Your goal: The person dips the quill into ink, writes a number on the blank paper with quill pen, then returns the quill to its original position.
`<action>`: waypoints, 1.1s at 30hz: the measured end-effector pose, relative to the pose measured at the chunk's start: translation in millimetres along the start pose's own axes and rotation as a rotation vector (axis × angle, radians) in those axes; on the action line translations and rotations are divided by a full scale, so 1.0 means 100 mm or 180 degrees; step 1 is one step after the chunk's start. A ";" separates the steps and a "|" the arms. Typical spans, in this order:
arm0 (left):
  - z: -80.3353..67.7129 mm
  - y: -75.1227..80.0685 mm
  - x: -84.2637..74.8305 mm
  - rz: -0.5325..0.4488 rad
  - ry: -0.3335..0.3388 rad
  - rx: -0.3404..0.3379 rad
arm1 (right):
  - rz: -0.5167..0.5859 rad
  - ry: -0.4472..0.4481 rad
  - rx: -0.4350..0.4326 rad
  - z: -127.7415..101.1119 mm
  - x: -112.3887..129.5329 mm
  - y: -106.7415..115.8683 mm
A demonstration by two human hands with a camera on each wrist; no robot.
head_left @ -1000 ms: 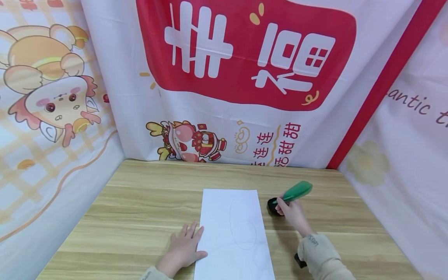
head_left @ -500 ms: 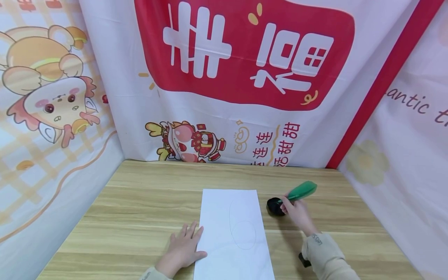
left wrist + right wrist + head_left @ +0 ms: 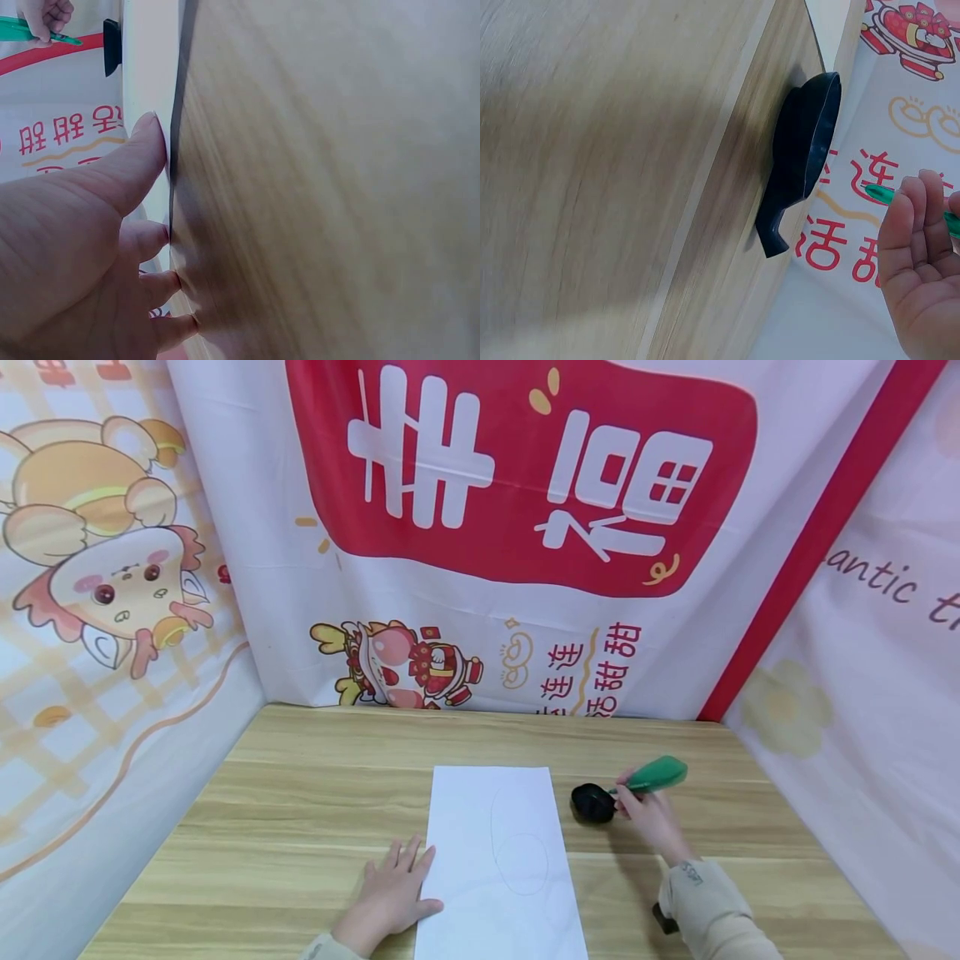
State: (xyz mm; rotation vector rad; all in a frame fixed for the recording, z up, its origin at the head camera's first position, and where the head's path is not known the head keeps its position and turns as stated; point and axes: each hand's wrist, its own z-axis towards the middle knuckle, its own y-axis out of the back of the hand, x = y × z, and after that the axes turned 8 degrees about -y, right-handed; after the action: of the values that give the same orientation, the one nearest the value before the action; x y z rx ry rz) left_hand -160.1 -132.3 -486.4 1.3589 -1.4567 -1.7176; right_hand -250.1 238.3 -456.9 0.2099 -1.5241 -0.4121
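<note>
Ink dish (image 3: 592,802), small and black, sits on the wooden table (image 3: 315,793) at three o'clock from the white paper (image 3: 498,860). Right hand (image 3: 651,818) pinches a green feather pen (image 3: 651,775) just beside the dish. Left hand (image 3: 390,893) lies flat, fingers straight, pressing the sheet's nine o'clock edge. Keeping that pressure steady should stop the paper sliding.
</note>
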 end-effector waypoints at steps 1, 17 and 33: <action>0.00 0.00 0.00 -0.0002 0.0001 0.0002 | -0.0021 -0.0005 -0.0006 0.00 -0.01 0.01; 0.01 -0.01 0.02 -0.0007 -0.0008 0.0037 | -0.0305 0.0250 -0.0087 -0.01 -0.10 0.17; 0.00 0.02 -0.01 -0.0047 0.0021 0.0052 | -0.0642 0.0248 0.0172 0.00 -0.09 0.28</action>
State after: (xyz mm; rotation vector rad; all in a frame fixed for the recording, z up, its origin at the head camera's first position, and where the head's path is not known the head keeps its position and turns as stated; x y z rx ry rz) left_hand -160.1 -131.9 -484.6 1.3857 -1.4636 -1.7124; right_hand -246.4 267.1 -454.2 0.4198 -1.4433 -0.5171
